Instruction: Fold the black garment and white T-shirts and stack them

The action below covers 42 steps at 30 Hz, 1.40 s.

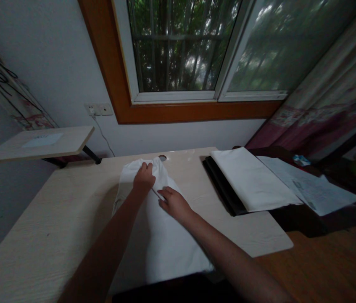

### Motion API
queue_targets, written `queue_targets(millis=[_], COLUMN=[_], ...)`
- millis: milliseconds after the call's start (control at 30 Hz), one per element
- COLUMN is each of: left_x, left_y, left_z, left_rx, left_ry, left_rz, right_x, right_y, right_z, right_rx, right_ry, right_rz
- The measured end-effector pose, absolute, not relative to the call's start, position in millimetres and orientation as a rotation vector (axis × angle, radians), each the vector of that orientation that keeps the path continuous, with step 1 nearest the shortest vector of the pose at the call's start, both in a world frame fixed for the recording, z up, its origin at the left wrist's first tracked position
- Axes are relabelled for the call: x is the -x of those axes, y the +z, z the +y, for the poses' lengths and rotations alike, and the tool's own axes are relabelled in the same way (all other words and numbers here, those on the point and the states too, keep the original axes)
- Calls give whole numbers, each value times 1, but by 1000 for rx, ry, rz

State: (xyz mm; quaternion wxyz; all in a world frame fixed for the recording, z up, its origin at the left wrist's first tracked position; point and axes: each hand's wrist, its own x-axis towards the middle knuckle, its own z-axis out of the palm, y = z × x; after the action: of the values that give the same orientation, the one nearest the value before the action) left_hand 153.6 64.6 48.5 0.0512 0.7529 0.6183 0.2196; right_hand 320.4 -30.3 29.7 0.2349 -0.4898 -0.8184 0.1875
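Observation:
A white cloth item (165, 235) lies lengthwise on the desk, its far end bunched and wrinkled and its near end by the desk's front edge. My left hand (144, 176) is closed on the gathered far end, fingers curled into the fabric. Just to the right and a little nearer, my right hand (174, 203) pinches with thumb and forefinger. A thin, pale, cord-like strip (156, 193) runs between the two hands; it seems to end in the right hand's pinch. What the left palm covers is hidden.
The pale wooden desk (61, 219) has a round cable hole (162, 158) near its back. Folded white cloth (250, 181) lies over a black folded item (222, 185) at right, beside printed sheets (319, 189). A small raised shelf (67, 141) stands back left. A cable (102, 134) hangs from the wall socket.

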Motion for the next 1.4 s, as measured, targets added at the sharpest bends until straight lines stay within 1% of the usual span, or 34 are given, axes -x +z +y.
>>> queue_targets(millis=[133, 233, 367, 500, 633, 800, 933, 1100, 1233, 1333, 1400], left_x=[-140, -129, -117, -102, -81, -47, -21, -2, 3, 3, 4], left_y=[38, 32, 32, 44, 63, 86, 87, 69, 61, 58, 56], left_z=[71, 74, 83, 97, 110, 129, 142, 143, 142, 145, 147], left_rx=[-2105, -1967, -1757, -1659, -1600, -1676, -1634, -1489, -1442, -1441, -1441], left_ry=[734, 756, 889, 970, 1073, 1027, 978, 965, 982, 1026, 1042], left_rz=[1966, 1914, 1845, 1825, 1680, 1635, 1579, 1524, 1458, 1407, 1383], right_x=[-320, -319, -316, -307, -288, -251, -219, -190, -178, -171, -166], right_y=[29, 31, 40, 59, 83, 100, 94, 68, 58, 59, 58], right_z=[-33, -35, -36, -30, -19, -7, -3, -3, -3, -3, -4], right_rx=[1375, 1406, 1438, 1385, 1293, 1179, 1171, 1218, 1225, 1196, 1182], right_ry=[548, 574, 571, 579, 658, 805, 931, 1099, 1036, 938, 927], right_rz=[-2215, -2172, -2101, -2011, -1936, -1889, -1798, -1589, -1613, -1709, -1805])
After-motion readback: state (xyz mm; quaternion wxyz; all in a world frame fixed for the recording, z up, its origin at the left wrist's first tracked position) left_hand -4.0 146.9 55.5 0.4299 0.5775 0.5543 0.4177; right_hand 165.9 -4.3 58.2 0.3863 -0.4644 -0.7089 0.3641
